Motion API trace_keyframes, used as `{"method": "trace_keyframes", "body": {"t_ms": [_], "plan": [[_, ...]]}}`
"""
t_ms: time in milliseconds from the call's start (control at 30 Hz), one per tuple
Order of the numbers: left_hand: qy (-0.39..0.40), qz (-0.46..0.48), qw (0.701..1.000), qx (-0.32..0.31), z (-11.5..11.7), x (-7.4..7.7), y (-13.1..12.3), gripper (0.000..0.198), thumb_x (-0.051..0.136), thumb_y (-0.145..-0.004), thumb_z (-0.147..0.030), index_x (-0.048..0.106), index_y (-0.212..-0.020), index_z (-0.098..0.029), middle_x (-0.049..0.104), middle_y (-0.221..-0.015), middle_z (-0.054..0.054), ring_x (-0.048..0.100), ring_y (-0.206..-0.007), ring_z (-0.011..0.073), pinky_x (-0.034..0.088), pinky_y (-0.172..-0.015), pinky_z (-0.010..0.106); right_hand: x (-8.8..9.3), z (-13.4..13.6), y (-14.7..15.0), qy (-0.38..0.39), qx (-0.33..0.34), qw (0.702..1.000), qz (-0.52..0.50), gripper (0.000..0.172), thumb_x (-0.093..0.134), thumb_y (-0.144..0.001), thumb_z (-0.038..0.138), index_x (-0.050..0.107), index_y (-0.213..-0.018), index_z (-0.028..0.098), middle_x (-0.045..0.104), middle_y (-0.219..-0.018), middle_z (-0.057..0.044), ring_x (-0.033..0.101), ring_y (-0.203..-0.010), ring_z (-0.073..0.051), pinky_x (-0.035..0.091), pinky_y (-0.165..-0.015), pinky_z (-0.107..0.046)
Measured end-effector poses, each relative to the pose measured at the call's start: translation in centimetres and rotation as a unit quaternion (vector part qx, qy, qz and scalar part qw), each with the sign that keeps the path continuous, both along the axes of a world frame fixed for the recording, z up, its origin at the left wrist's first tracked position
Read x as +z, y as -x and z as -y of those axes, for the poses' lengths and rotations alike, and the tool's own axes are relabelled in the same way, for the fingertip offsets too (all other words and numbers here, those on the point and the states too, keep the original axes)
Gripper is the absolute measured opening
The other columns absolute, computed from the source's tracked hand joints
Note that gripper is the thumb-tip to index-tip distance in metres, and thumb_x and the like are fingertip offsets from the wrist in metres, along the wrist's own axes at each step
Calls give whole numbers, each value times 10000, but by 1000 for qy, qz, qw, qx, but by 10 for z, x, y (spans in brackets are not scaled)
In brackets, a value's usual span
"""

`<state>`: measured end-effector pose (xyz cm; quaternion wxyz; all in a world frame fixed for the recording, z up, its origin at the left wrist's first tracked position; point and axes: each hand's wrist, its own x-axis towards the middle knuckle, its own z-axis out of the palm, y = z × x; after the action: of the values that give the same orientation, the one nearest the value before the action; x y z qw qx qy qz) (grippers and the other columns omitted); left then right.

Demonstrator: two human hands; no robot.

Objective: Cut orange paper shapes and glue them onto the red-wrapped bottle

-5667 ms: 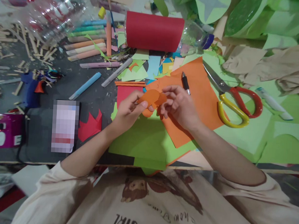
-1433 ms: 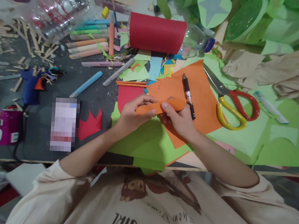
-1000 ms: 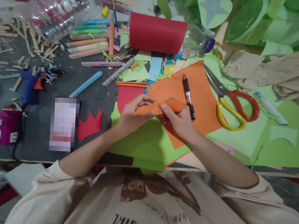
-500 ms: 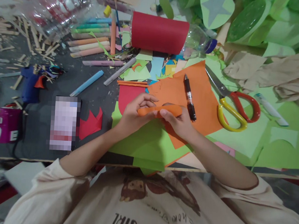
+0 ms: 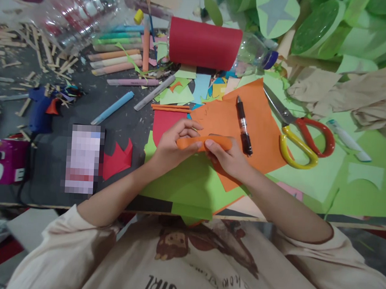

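Observation:
A narrow orange paper strip [image 5: 190, 143] is held between both hands above the table. My left hand [image 5: 172, 145] grips its left end, thumb along the near side and fingers curled behind. My right hand [image 5: 229, 157] pinches the other end, the thumb pressed on the paper and the fingertips mostly hidden. Beneath the hands lie a green paper sheet [image 5: 181, 178] and a larger orange paper sheet [image 5: 262, 122]. A black pen [image 5: 244, 125] rests on the orange sheet, just beyond my right hand. Scissors [image 5: 297, 128] with red and yellow handles lie to its right.
A bottle wrapped in red paper [image 5: 204, 43] lies at the back, near several markers [image 5: 116, 54]. On the left are a blue glue gun [image 5: 41, 110], a phone [image 5: 84, 160] and a red paper crown shape [image 5: 117, 160]. Crumpled brown paper [image 5: 338, 91] is at right.
Both hands keep hold of the orange strip in nearly the same place. The right thumb has shifted slightly left along it, and the view has moved a little.

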<state>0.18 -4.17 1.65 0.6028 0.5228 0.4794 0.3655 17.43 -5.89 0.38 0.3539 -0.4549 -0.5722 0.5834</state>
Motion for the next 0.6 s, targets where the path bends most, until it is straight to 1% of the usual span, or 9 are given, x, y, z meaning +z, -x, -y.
{"method": "trace_keyframes", "body": {"t_ms": [167, 333, 433, 533, 600], "plan": [[6, -7, 1000, -4, -2, 0, 0, 263, 730, -669, -257, 609, -895, -201, 595, -717, -44, 598, -674, 100, 488, -635, 211, 0, 1, 0, 17, 9, 1000, -6, 504, 487, -941, 560, 420, -577, 218, 376, -514, 58, 346, -468, -87, 271, -485, -271], [0, -19, 1000, 3, -2, 0, 0, 260, 717, -672, -252, 610, -904, -202, 595, -715, -46, 599, -678, 104, 477, -639, 219, 0, 0, 0, -20, 12, 1000, 6, 515, 458, -952, 574, 395, -579, 224, 359, -514, 59, 334, -470, -90, 270, -490, -273], [-11, -41, 999, 3, -3, 1, 2, 243, 701, -698, -263, 610, -915, -201, 609, -730, -37, 621, -711, 118, 492, -681, 237, -1, -2, -1, -36, 7, 999, 29, 511, 450, -957, 573, 367, -586, 230, 344, -531, 57, 324, -491, -96, 267, -505, -280], [-69, -57, 996, 9, -6, -1, 7, 213, 691, -768, -333, 615, -916, -199, 649, -791, -9, 648, -768, 132, 515, -753, 263, -1, -5, -3, -48, -13, 997, 56, 523, 450, -955, 590, 352, -583, 235, 360, -544, 47, 337, -510, -105, 273, -521, -289], [-123, -47, 991, 24, -9, -3, 11, 268, 661, -832, -453, 622, -919, -204, 675, -846, 17, 663, -800, 147, 526, -768, 282, 0, -7, -5, -62, -25, 996, 66, 543, 444, -951, 615, 349, -575, 236, 365, -541, 44, 338, -509, -108, 274, -528, -294]]}}
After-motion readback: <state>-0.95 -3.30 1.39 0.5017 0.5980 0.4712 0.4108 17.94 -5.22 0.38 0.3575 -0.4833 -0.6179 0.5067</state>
